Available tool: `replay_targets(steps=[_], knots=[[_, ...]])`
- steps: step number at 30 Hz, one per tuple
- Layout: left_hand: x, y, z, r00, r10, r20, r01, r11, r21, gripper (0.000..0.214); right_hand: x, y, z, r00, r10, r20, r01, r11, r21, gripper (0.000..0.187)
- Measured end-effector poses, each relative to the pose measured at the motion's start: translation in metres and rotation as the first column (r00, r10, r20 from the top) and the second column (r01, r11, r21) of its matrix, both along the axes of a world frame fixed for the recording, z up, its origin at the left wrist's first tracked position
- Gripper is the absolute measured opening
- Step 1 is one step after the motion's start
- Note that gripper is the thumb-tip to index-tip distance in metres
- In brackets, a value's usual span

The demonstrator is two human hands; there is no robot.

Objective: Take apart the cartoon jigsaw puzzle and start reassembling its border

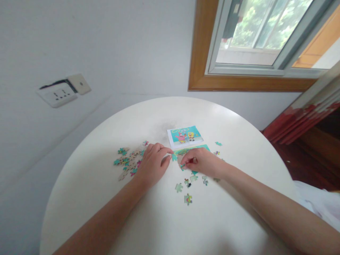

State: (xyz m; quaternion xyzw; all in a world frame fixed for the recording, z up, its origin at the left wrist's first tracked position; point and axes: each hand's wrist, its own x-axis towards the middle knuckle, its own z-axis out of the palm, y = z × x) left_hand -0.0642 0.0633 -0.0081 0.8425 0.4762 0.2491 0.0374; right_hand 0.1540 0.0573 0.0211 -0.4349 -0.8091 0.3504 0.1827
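Observation:
On the round white table (159, 219) my left hand (154, 164) pinches a small teal puzzle piece (174, 157) between thumb and forefinger. My right hand (202, 162) rests just to its right, its fingers curled on another piece at the edge of the partly joined teal puzzle (191, 149). Both hands nearly touch over that puzzle. Behind it lies a reference picture card (185, 135) with cartoon figures.
A heap of loose pieces (129, 161) lies left of my left hand. Several single pieces (188, 199) are scattered in front of my right hand and one (218, 143) to the right. A wall socket (60, 94), window frame (239, 83) and red curtain (305, 117) surround the table.

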Motion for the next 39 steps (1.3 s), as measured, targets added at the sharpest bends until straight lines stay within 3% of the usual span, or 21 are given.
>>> replay_targets(steps=[7, 12, 15, 19, 22, 24, 27, 32, 39], knots=[[0.0, 0.0, 0.001, 1.0, 0.003, 0.008, -0.003, 1.0, -0.008, 0.02, 0.012, 0.006, 0.004, 0.999, 0.041, 0.022, -0.042, 0.998, 0.038, 0.032], [0.0, 0.0, 0.001, 1.0, 0.008, -0.013, -0.008, 1.0, -0.002, 0.02, 0.015, 0.005, 0.009, 0.996, -0.008, 0.094, -0.005, 0.991, 0.131, 0.024], [0.0, 0.0, 0.0, 1.0, 0.011, -0.025, -0.011, 1.0, 0.004, 0.02, 0.01, -0.002, 0.01, 0.986, -0.04, 0.161, 0.018, 0.99, 0.138, 0.01], [0.0, 0.0, 0.0, 0.999, 0.006, -0.032, -0.006, 1.0, 0.003, 0.02, -0.002, -0.012, 0.011, 0.945, -0.114, 0.306, 0.041, 0.971, 0.235, 0.022], [0.0, 0.0, -0.001, 1.0, 0.013, -0.025, -0.013, 1.0, -0.003, 0.02, -0.008, -0.017, 0.009, 0.925, -0.087, 0.37, -0.024, 0.958, 0.285, 0.02], [0.0, 0.001, -0.001, 0.999, 0.017, -0.028, -0.017, 1.0, -0.012, 0.02, -0.009, -0.018, 0.008, 0.931, -0.024, 0.364, -0.091, 0.951, 0.296, 0.014], [-0.001, 0.001, -0.001, 0.999, 0.014, -0.037, -0.015, 1.0, -0.018, 0.021, -0.006, -0.017, 0.008, 0.944, 0.04, 0.328, -0.145, 0.942, 0.303, 0.02], [-0.001, 0.001, -0.002, 1.0, 0.007, -0.02, -0.008, 1.0, -0.012, 0.021, -0.002, -0.014, 0.01, 0.955, 0.032, 0.295, -0.116, 0.956, 0.27, 0.029], [0.0, 0.0, -0.001, 1.0, 0.006, -0.022, -0.006, 1.0, 0.007, 0.02, -0.003, -0.013, 0.009, 0.951, 0.027, 0.307, -0.111, 0.959, 0.259, 0.017]])
